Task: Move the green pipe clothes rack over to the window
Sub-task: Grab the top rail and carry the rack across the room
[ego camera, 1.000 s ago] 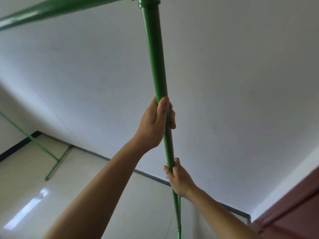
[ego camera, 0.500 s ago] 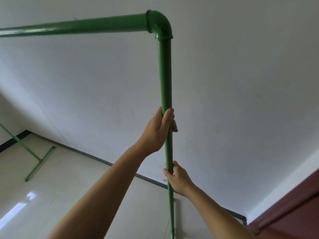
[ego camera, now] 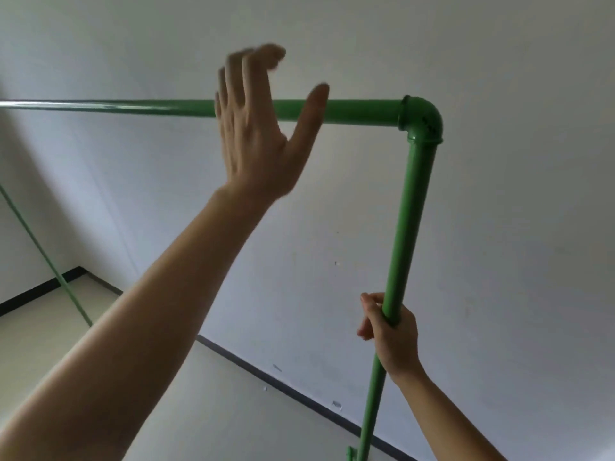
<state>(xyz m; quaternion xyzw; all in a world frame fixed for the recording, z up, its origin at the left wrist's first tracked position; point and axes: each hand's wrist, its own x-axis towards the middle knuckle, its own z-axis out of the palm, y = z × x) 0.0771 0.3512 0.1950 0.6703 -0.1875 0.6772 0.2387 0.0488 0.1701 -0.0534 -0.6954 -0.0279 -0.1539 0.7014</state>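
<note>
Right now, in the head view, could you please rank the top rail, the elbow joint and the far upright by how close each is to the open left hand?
From the left hand:
1. Top rail, directly behind the palm, running left to right.
2. Elbow joint, at the rail's right end, above the right hand's grip.
3. Far upright, thin, slanting at the left edge.

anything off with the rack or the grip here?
Rack looks intact: elbow joint seated, top bar and upright straight. Only the right hand grips the upright; the left hand is open by the top bar, not gripping. Small white flecks lie along the baseboard.
</note>
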